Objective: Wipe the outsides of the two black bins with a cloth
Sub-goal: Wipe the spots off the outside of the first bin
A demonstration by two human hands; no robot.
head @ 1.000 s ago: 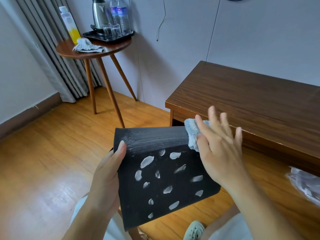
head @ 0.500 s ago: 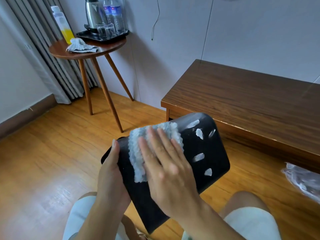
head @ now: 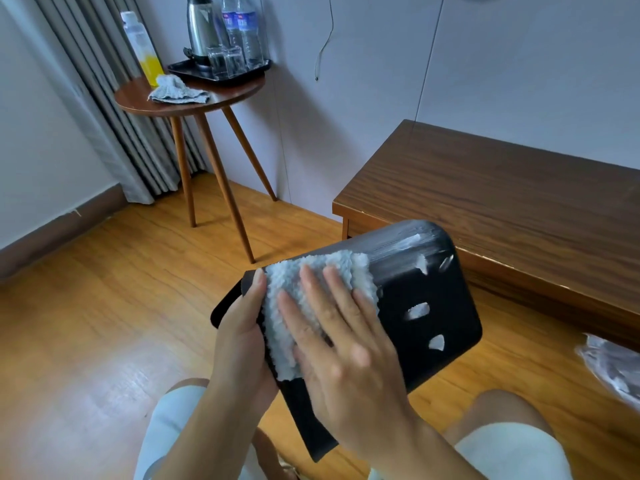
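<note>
A black bin (head: pixel 426 306) lies on its side over my lap, with white smears dotted on its upper face and right end. My left hand (head: pixel 242 341) grips the bin's left edge, near its opening, with the thumb on top. A fluffy white cloth (head: pixel 294 289) is spread over the left part of the upper face. My right hand (head: pixel 339 344) presses flat on the cloth with straight, spread fingers. Only one black bin is in view.
A low wooden bench (head: pixel 502 202) stands against the wall at right, just beyond the bin. At back left, a round three-legged side table (head: pixel 221 95) carries a tray with kettle, bottles and glasses, a yellow bottle and a grey rag (head: pixel 178 90). Crumpled clear plastic (head: pixel 613 365) lies at the right edge.
The bin has been turned so another face points up. My right hand and the cloth moved from the bin's far right edge to the left part of this face; several smears are gone.
</note>
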